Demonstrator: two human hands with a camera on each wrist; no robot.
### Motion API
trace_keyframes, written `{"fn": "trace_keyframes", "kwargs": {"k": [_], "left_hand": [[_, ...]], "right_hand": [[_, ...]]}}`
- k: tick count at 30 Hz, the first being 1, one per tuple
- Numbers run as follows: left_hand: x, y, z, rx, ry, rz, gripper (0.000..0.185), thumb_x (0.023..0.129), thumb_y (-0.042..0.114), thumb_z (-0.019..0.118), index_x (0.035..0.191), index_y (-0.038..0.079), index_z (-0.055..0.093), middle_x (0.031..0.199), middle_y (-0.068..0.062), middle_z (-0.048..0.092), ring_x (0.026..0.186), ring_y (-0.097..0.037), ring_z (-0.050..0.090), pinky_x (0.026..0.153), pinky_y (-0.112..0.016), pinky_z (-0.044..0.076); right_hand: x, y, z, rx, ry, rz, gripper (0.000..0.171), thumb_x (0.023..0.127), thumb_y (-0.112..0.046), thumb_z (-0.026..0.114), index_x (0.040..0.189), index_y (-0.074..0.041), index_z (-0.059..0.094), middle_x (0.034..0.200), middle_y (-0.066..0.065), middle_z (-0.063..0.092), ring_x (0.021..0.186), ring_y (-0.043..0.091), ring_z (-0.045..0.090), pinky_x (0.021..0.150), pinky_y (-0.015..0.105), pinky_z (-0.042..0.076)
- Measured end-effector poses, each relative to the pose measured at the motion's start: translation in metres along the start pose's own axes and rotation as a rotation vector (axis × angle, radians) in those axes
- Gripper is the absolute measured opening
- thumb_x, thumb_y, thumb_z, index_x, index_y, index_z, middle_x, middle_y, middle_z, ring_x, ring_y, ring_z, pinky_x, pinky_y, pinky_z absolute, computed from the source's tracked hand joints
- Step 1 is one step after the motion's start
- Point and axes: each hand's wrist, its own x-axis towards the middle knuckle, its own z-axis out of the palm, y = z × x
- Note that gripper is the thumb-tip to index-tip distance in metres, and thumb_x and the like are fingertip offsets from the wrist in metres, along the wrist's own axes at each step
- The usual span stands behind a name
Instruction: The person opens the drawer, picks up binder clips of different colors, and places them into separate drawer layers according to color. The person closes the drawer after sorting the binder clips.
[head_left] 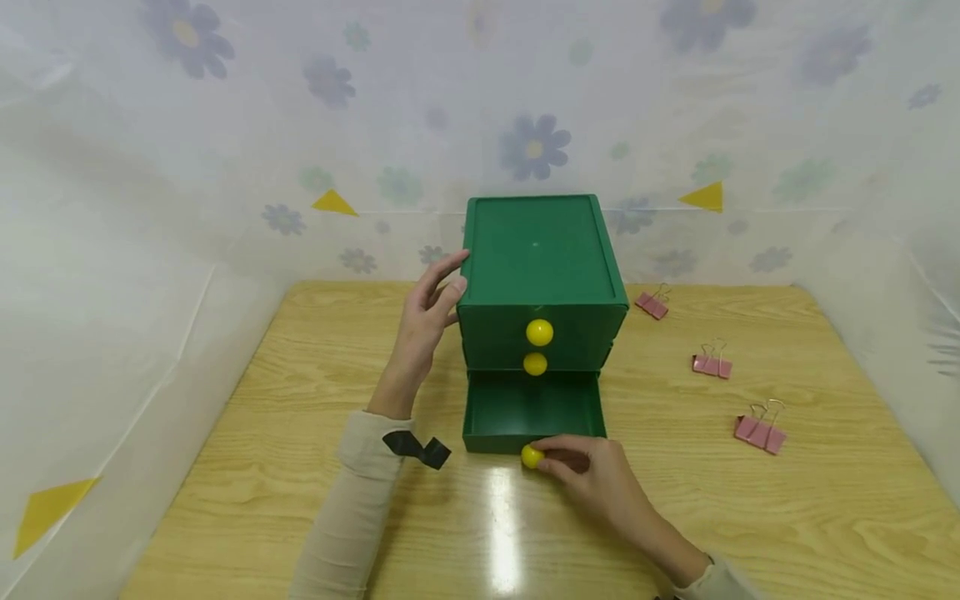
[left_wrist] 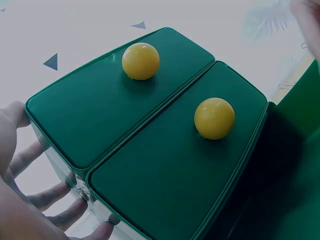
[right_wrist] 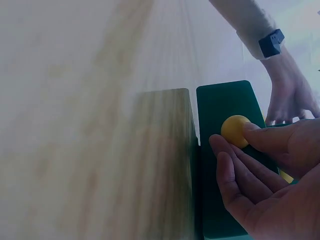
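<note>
A green box with several drawers [head_left: 536,250] stands on the table, each drawer front bearing a round yellow knob. Its bottom drawer [head_left: 534,406] is pulled out, and no object shows inside. My right hand [head_left: 600,479] pinches that drawer's yellow knob [right_wrist: 234,131] between thumb and fingers. Against the left side of the box rests my left hand [head_left: 427,321], its fingers spread along the wall. In the left wrist view, the two upper drawers, with a top knob [left_wrist: 141,61] and a lower knob [left_wrist: 214,118], are closed.
Three pink binder clips lie right of the box: a far clip [head_left: 652,304], a middle clip [head_left: 712,365] and a near clip [head_left: 760,433]. Pale flowered sheeting [head_left: 420,125] surrounds the wooden table [head_left: 300,467] at the back and sides.
</note>
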Motion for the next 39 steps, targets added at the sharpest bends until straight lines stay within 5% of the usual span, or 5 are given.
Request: {"fn": "trace_keyframes", "kwargs": {"k": [13,29,39], "left_hand": [[0.001,0.0,0.001,-0.02,-0.003,0.007,0.045,0.107,0.027,0.054,0.152,0.021,0.053,0.156,0.006,0.044,0.138,-0.022,0.049,0.103,-0.063,0.044],[0.001,0.001,0.001,-0.015,0.001,0.006,0.046,0.106,0.029,0.054,0.152,0.024,0.053,0.156,0.008,0.044,0.138,-0.02,0.049,0.103,-0.062,0.044],[0.001,0.0,0.001,-0.015,0.003,0.004,0.045,0.107,0.028,0.054,0.151,0.022,0.053,0.156,0.004,0.044,0.139,-0.022,0.048,0.104,-0.065,0.041]], "right_hand": [[-0.026,-0.007,0.006,0.002,-0.017,-0.028,0.016,0.092,-0.014,0.079,0.106,-0.022,0.081,0.104,-0.011,0.077,0.097,0.007,0.072,0.08,0.024,0.058],[-0.032,-0.007,0.01,0.027,-0.004,-0.042,0.019,0.089,-0.007,0.079,0.106,-0.018,0.08,0.103,-0.007,0.077,0.094,0.008,0.072,0.077,0.024,0.059],[-0.033,-0.014,-0.002,-0.057,-0.134,-0.029,0.023,0.095,-0.012,0.074,0.117,-0.018,0.076,0.114,-0.004,0.075,0.102,0.008,0.07,0.083,0.025,0.057]]}}
